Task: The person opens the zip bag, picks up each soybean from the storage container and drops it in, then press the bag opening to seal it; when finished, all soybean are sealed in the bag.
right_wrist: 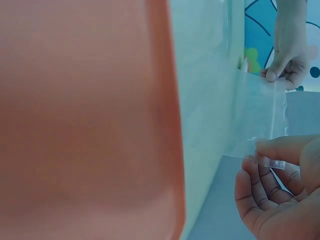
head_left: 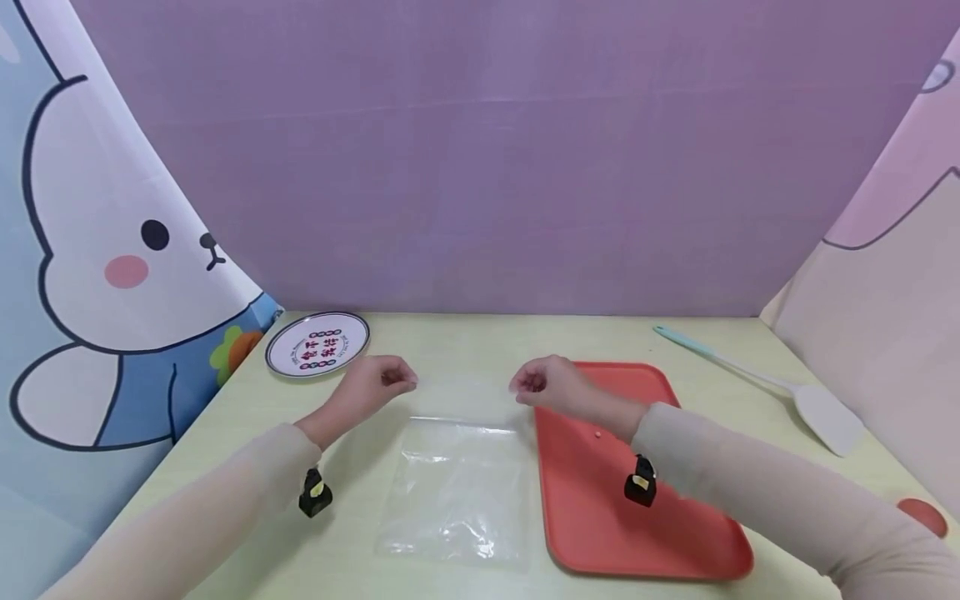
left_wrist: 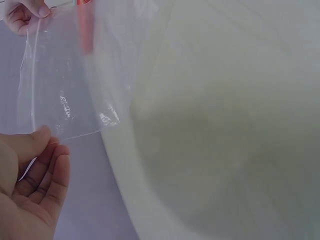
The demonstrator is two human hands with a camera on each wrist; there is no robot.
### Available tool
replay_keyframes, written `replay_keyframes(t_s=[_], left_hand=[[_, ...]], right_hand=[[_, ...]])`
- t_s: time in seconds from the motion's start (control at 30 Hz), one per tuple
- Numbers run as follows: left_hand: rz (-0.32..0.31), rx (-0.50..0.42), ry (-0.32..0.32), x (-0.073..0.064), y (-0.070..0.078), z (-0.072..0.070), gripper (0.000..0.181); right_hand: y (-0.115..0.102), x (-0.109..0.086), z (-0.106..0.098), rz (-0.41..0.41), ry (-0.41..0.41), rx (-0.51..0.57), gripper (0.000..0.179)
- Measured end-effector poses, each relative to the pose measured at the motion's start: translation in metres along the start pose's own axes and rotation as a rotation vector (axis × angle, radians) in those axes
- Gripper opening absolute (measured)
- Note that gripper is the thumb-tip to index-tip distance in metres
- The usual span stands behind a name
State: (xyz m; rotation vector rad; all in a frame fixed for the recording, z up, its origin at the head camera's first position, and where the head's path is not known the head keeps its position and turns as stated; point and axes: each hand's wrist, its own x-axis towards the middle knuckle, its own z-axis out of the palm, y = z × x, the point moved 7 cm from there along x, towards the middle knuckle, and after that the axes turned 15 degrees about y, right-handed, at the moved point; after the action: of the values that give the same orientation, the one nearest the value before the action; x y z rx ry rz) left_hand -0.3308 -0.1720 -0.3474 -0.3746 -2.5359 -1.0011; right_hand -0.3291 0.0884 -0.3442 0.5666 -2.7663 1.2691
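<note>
In both wrist views a clear zip bag [left_wrist: 70,85] is stretched between the two hands. My left hand [head_left: 367,387] pinches one corner between thumb and fingertips, near the zip strip. At the opposite corner my right hand [head_left: 558,386] pinches the bag [right_wrist: 255,110], thumb over the fingers, above the left edge of a red tray [head_left: 592,517]. Clear plastic [head_left: 457,492] shows below the hands in the head view, glossy and roughly square. Whether it is the held bag or another one, I cannot tell.
A white oval-looking plate [head_left: 318,343] with a dark rim and red lettering lies at the back left. To the right lies a white spatula [head_left: 825,417] with a turquoise handle. Part of a round red object [head_left: 922,517] shows near the right edge. A purple backdrop [head_left: 480,183] rises behind the table.
</note>
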Motion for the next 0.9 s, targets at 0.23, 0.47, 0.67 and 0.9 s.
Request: replay_keyframes(t_s=[0.23, 0.47, 0.67, 0.9], left_hand=[[-0.021, -0.014, -0.022, -0.008, -0.005, 0.008, 0.004], [-0.012, -0.010, 0.001, -0.008, -0.003, 0.009, 0.004], [-0.008, -0.023, 0.014, -0.006, 0.002, 0.009, 0.006], [-0.019, -0.021, 0.013, -0.006, 0.005, 0.009, 0.008]], right_hand=[[0.007, -0.002, 0.008, -0.051, 0.002, -0.040, 0.011], [0.006, 0.000, 0.012, -0.088, -0.029, -0.016, 0.014], [-0.004, 0.002, 0.016, -0.090, -0.057, 0.008, 0.018], [-0.021, 0.009, 0.023, -0.157, -0.079, -0.001, 0.016]])
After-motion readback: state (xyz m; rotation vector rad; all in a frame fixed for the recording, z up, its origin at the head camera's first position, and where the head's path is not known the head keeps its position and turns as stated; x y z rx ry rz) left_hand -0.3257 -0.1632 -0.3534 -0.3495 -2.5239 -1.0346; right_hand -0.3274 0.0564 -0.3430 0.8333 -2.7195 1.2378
